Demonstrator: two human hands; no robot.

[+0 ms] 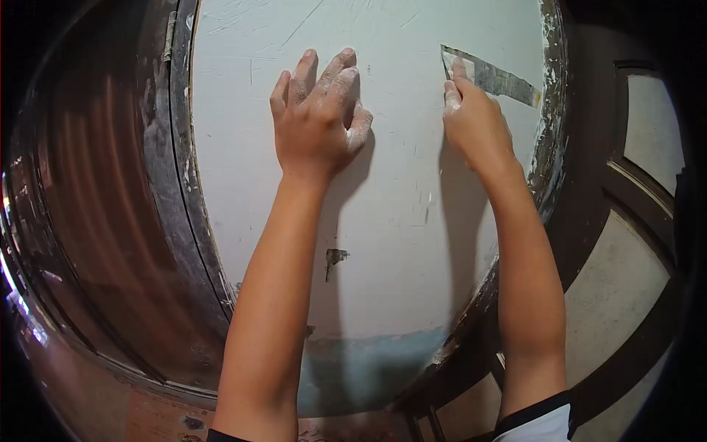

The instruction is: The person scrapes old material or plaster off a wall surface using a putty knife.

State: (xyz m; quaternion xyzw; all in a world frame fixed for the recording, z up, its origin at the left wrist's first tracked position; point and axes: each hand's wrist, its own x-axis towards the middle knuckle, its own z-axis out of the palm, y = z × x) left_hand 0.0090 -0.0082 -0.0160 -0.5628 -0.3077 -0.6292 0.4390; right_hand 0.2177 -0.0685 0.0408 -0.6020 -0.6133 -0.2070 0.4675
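A thin tool (pixel 446 65), partly hidden, meets the white panel (pixel 398 206) toward its upper right corner, at a gray strip's (pixel 504 81) left end. The right hand (pixel 477 121) pinches it; the left hand (pixel 317 121), grasping nothing, rests spread, dusty fingers on the panel.

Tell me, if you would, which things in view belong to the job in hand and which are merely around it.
In the job:
white panel
grey strip
left hand, on the panel
right hand, at the strip

Around it:
hinge
dark door with pale panels
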